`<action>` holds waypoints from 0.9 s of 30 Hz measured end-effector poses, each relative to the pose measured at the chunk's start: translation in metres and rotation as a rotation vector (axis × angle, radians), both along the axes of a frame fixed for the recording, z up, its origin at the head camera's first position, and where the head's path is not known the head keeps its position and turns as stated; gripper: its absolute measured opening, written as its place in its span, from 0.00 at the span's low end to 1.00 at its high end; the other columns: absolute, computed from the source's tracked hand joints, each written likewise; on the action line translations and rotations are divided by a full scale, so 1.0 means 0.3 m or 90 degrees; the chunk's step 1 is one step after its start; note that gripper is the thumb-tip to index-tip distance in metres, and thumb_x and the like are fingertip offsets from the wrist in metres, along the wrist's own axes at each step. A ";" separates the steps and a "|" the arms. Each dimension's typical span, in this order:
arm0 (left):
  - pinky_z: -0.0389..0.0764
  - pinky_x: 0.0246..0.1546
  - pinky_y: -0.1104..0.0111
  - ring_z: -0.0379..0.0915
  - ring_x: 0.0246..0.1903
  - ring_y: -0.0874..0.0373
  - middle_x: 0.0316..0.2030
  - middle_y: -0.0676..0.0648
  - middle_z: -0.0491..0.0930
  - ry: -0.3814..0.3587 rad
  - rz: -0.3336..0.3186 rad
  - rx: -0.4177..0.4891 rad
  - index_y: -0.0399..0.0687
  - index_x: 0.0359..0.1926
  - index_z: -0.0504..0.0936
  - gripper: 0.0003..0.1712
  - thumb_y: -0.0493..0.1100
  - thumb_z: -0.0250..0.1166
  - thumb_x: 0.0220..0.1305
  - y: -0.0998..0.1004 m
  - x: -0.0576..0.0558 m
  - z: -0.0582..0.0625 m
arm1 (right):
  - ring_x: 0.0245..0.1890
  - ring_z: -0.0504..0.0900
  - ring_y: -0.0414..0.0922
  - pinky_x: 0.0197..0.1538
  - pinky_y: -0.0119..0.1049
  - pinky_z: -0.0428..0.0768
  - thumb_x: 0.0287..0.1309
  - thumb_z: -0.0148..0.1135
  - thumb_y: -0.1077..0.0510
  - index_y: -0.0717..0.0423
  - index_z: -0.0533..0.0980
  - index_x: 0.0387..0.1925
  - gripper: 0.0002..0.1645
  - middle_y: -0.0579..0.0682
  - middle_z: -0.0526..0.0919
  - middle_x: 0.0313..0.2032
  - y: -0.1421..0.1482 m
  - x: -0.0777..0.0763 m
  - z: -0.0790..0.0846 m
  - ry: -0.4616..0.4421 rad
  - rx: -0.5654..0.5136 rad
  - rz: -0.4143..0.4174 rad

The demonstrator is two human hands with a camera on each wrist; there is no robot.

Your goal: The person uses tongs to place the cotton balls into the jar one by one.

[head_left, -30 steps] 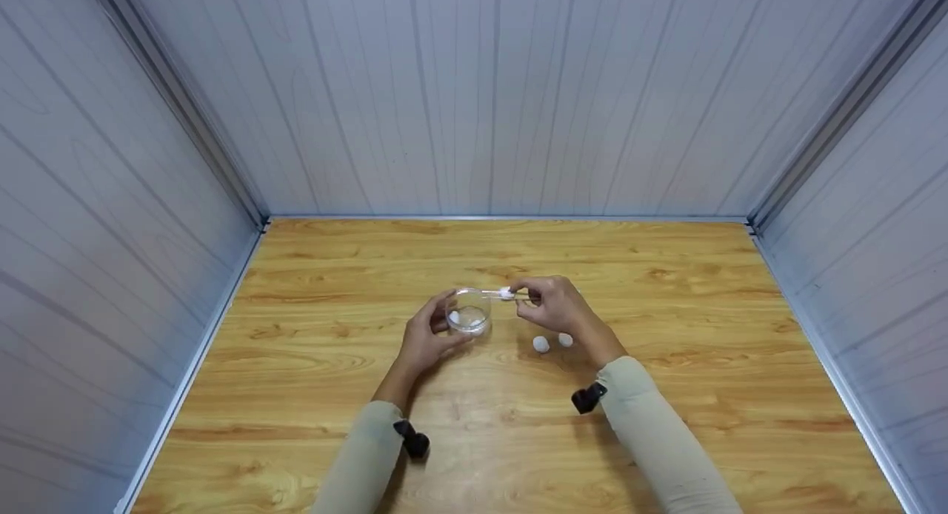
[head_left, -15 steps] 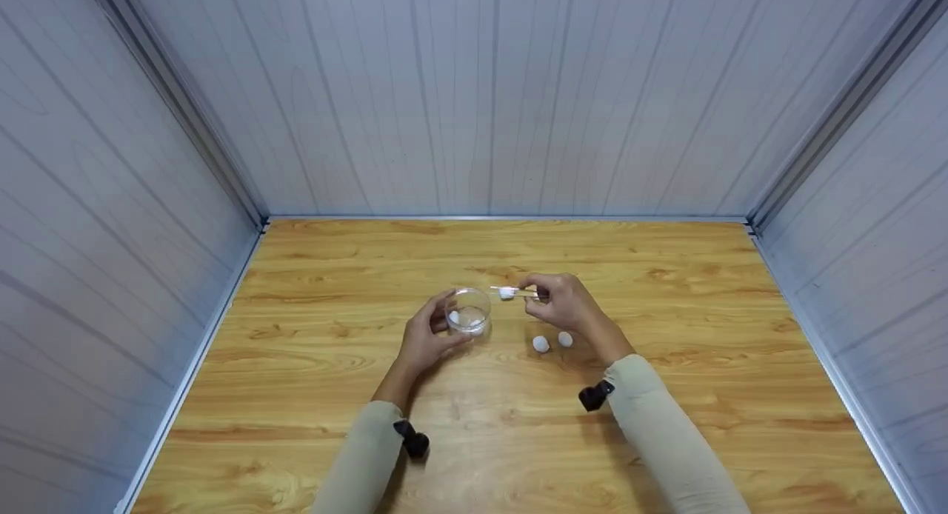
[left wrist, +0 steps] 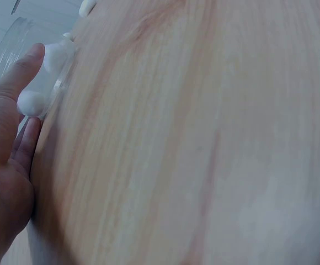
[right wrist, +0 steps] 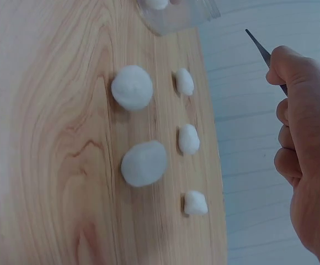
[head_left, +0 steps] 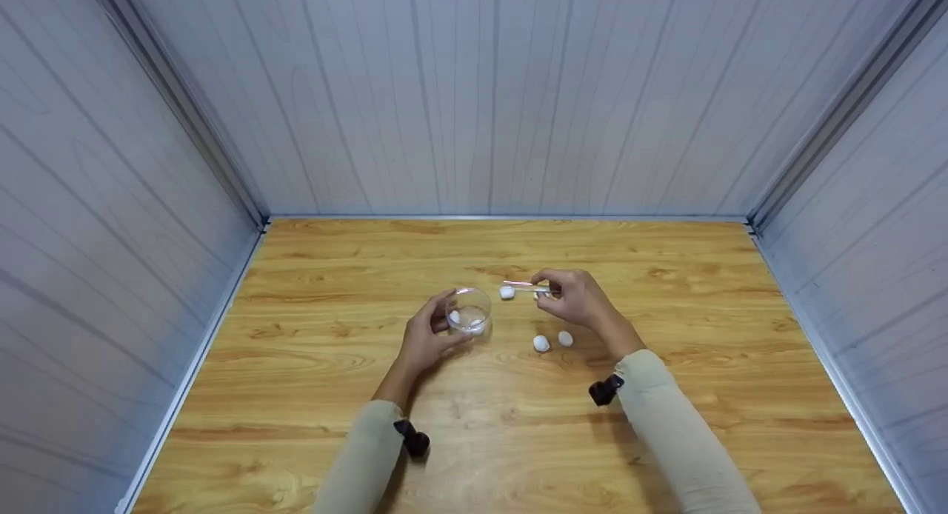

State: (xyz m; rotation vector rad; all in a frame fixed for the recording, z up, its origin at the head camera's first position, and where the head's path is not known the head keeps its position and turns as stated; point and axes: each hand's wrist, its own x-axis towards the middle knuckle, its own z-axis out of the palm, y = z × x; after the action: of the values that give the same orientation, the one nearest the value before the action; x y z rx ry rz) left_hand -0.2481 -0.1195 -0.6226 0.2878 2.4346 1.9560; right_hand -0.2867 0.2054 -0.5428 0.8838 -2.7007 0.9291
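Observation:
My left hand grips a clear round jar on the table, thumb on the near side. White cotton balls lie inside the jar, seen through its wall in the left wrist view. With my right hand I hold thin metal tweezers between thumb and fingers. Nothing sits at the visible tweezer tip in the right wrist view, and it is raised off the tabletop. In the head view the tweezers point left, over a cotton ball beside the jar. Another cotton ball is partly hidden behind my right fingers.
Two cotton balls lie nearer me, below my right hand. A row of smaller-looking cotton balls lies farther back in the right wrist view. Pale panel walls enclose the wooden table on three sides.
My right hand has drawn the tweezers rightward and slightly farther back, away from the jar. The cotton balls on the table and my left hand with the jar have stayed put.

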 end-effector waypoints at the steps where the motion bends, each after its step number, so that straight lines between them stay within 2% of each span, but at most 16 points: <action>1: 0.91 0.68 0.60 0.82 0.71 0.35 0.73 0.31 0.81 0.001 0.000 -0.001 0.42 0.82 0.73 0.49 0.31 0.84 0.62 0.000 0.000 0.000 | 0.21 0.62 0.34 0.31 0.32 0.65 0.70 0.70 0.64 0.57 0.89 0.55 0.14 0.49 0.78 0.21 0.005 -0.001 0.001 -0.001 0.003 -0.004; 11: 0.91 0.68 0.58 0.82 0.71 0.35 0.74 0.32 0.81 0.002 -0.001 0.004 0.43 0.82 0.73 0.49 0.30 0.84 0.62 0.000 -0.001 -0.002 | 0.22 0.63 0.36 0.31 0.33 0.65 0.74 0.72 0.59 0.58 0.88 0.55 0.12 0.51 0.81 0.23 0.047 -0.010 -0.012 0.000 0.029 -0.023; 16: 0.91 0.68 0.60 0.82 0.71 0.36 0.73 0.32 0.81 -0.001 0.003 -0.009 0.44 0.82 0.74 0.50 0.31 0.84 0.61 -0.001 0.002 -0.001 | 0.22 0.63 0.37 0.31 0.33 0.64 0.72 0.74 0.60 0.59 0.88 0.54 0.13 0.52 0.81 0.23 0.065 -0.023 -0.018 0.003 0.032 -0.021; 27: 0.91 0.67 0.60 0.83 0.70 0.36 0.72 0.32 0.82 -0.002 0.005 -0.008 0.43 0.81 0.74 0.50 0.30 0.85 0.61 0.000 -0.002 -0.002 | 0.22 0.63 0.36 0.31 0.31 0.64 0.66 0.70 0.63 0.59 0.89 0.53 0.16 0.52 0.81 0.22 0.107 -0.041 -0.035 0.011 0.060 -0.018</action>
State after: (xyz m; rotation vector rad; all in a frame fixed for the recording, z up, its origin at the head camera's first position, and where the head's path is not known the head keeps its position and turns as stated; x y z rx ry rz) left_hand -0.2485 -0.1195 -0.6231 0.2757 2.4499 1.9412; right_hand -0.2991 0.2376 -0.5532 0.8641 -2.7541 0.7901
